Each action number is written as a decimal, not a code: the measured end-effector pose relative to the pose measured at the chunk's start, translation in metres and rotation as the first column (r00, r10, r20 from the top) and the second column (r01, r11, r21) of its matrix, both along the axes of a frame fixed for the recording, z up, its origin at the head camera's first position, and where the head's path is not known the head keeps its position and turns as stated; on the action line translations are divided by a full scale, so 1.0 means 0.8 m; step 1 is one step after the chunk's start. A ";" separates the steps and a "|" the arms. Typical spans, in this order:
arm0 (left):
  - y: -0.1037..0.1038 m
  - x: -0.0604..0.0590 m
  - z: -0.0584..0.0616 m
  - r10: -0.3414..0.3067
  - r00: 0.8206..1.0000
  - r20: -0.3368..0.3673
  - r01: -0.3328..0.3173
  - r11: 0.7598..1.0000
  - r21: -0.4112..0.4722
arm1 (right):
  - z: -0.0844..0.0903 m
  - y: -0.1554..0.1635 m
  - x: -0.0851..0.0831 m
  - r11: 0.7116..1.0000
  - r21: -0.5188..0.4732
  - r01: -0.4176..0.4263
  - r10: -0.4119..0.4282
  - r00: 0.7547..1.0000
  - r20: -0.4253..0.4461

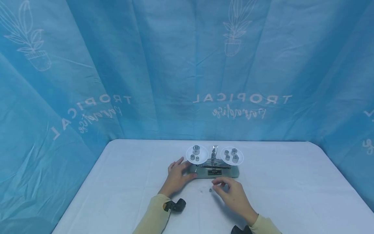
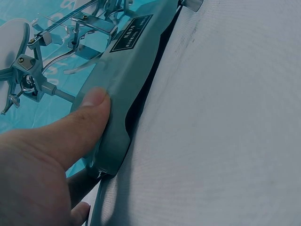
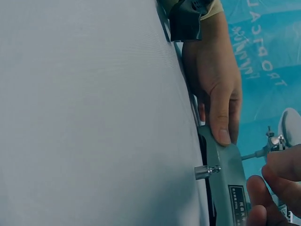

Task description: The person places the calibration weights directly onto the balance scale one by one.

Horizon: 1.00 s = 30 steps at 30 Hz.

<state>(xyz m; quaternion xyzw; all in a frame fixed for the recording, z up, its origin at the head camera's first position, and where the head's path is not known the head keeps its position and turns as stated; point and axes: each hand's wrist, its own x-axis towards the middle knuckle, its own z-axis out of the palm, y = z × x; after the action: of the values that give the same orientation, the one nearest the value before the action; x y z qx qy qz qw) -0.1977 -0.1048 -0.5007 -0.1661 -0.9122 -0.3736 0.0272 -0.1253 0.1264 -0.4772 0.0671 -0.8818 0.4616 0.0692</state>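
A grey balance scale stands mid-table with two white pans. Three small metal weights sit on its left pan, and its right pan carries several more. My left hand grips the left end of the scale's base, thumb pressed on the front face and fingers over the end. One small cylindrical weight lies on the cloth just in front of the base, also visible in the right wrist view. My right hand hovers beside it, fingers bent, touching nothing.
A white cloth covers the table, whose rounded far edge meets a blue printed curtain on three sides. Black wrist camera mounts sit on both sleeves. White cloth stretches left and right of the scale.
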 end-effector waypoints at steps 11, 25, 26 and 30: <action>0.001 0.000 0.000 -0.001 1.000 0.000 0.001 1.000 0.005 | -0.006 -0.002 -0.005 0.999 -0.025 -0.025 0.027 0.997 0.072; -0.001 0.000 -0.002 -0.002 1.000 -0.002 0.002 1.000 0.012 | -0.013 -0.004 -0.010 0.998 -0.010 -0.069 0.069 0.990 0.120; -0.001 0.000 -0.003 -0.002 1.000 -0.003 0.003 1.000 0.011 | -0.013 -0.005 -0.011 0.997 -0.007 -0.071 0.071 0.990 0.122; -0.001 0.000 -0.003 -0.002 1.000 0.000 0.002 1.000 0.008 | -0.013 -0.006 -0.012 0.996 0.015 -0.082 0.080 0.990 0.119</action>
<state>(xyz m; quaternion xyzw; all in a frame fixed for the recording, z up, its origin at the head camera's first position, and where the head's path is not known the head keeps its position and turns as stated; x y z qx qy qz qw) -0.1978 -0.1058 -0.5034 -0.1669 -0.9104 -0.3775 0.0276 -0.1345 0.1217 -0.4875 0.0762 -0.8854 0.4586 -0.0027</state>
